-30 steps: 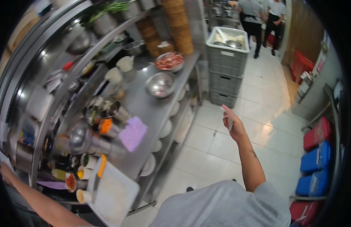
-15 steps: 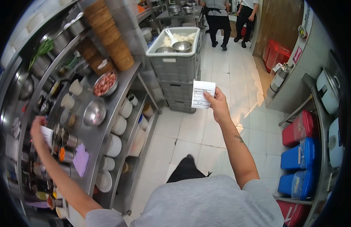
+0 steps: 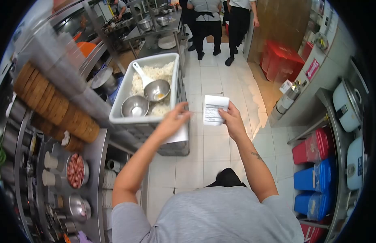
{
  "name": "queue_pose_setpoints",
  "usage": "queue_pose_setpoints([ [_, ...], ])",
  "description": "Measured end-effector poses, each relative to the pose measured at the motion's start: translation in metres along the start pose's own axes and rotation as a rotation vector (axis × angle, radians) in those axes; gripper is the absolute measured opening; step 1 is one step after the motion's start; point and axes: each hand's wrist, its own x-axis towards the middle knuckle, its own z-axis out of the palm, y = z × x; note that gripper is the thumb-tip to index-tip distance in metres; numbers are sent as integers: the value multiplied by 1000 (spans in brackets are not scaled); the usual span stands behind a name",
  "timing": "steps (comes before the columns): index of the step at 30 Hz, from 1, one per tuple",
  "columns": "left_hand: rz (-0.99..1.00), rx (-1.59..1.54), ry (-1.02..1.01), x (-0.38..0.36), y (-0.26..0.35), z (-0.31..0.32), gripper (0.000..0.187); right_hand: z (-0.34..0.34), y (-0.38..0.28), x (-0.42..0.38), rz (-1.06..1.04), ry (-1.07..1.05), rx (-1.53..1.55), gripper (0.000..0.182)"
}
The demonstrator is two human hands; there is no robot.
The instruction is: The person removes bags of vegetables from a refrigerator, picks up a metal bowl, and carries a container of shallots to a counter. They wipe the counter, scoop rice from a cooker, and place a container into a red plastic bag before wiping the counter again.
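Observation:
My right hand (image 3: 233, 121) pinches a small stack of printed receipts (image 3: 214, 110) between thumb and fingers, held up ahead of me over the floor. My left hand (image 3: 172, 122) is in front of the white tub, a little left of the receipts, and is slightly blurred. Its forefinger and thumb stretch toward the receipts, apart from them. A white paper slip (image 3: 180, 135) shows below its palm and moves along with it; the lower fingers that grip it are partly hidden.
At left, a white tub (image 3: 115, 120) of rice with a ladle and metal bowls rests on grey crates. A steel counter (image 3: 97, 170) carries bamboo steamers (image 3: 54, 103) and a bowl of red pieces (image 3: 76, 172). Rice cookers (image 3: 346, 105) line the right shelf. People stand farther ahead.
My left hand has swung from over the counter, with the paper slip, to near the receipts. My view has shifted forward, and the rice tub is closer. My right hand still holds the receipts.

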Motion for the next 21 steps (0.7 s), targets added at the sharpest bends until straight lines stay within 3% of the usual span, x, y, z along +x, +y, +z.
queue_pose_setpoints([
  [3,202,46,-95,108,8,51,47,-44,12,61,-11,38,112,31],
  [8,310,161,30,262,-20,75,35,-102,20,202,-16,43,116,31],
  [14,250,357,280,371,-39,15,40,-96,28,377,212,-228,51,29],
  [17,251,511,433,405,-74,-26,56,-69,47,450,272,-399,38,30],
  [18,188,572,437,415,-80,-44,67,-60,56,475,298,-463,-26,30],
  [21,37,669,539,455,-109,-97,74,-41,87,549,310,-588,-107,30],
])
